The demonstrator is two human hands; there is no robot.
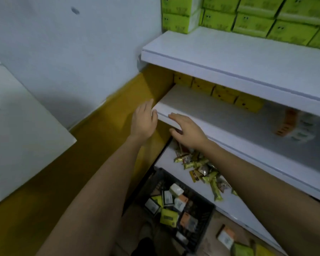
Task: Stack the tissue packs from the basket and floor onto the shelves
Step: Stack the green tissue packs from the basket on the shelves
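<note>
1. Tissue packs (171,209) lie jumbled in the dark basket (206,226) on the floor, well below both hands. A loose pack (226,236) lies on the floor near it.
2. The left hand (144,121), fingers straight and holding nothing, is at the left corner of the middle shelf (220,117).
3. The right hand (187,130), flat and empty, lies over that shelf's front edge.
4. Yellow packs (222,93) line its back.

A pale wall (81,52) fills the upper left, with a small dark smudge (75,10) high up on it. Along its foot runs a mustard-yellow band (103,126). A flat white board (17,135) juts in from the left edge, its corner over the yellow. Low on the right lies a loose scatter of small wrapped snacks (201,169), mostly green and gold, some brown.
</note>
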